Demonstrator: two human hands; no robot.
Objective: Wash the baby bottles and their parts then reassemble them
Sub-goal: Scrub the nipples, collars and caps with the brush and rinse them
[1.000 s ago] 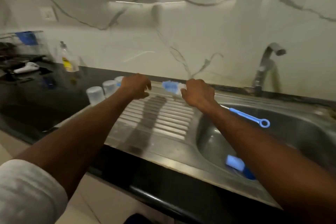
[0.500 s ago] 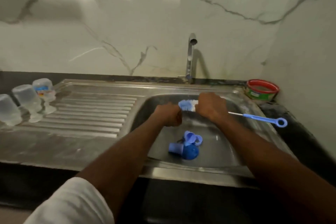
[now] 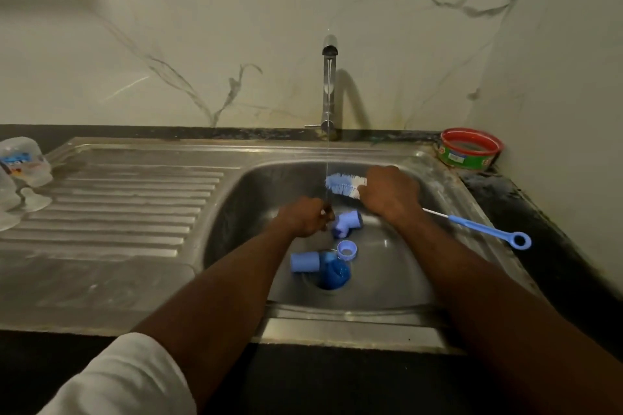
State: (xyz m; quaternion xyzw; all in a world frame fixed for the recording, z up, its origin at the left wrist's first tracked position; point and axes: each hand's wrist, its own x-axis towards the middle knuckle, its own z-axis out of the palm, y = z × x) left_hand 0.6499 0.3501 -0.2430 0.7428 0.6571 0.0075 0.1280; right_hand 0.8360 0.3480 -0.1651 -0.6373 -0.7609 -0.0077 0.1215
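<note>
Right hand (image 3: 391, 194) is gripping the bottle brush (image 3: 345, 185) under the tap (image 3: 328, 84) stream; left hand (image 3: 303, 216) is curling, contents unclear. Blue bottle parts (image 3: 332, 263) are lying in the sink (image 3: 448, 199); upturned bottles (image 3: 25, 162) are standing far left, a red-rimmed tub (image 3: 470, 148) far right.

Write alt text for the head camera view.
Over a steel sink, the right hand grips a blue-and-white bottle brush under a thin stream from the tap; the left hand is curled beneath. Blue bottle parts lie by the drain.
</note>
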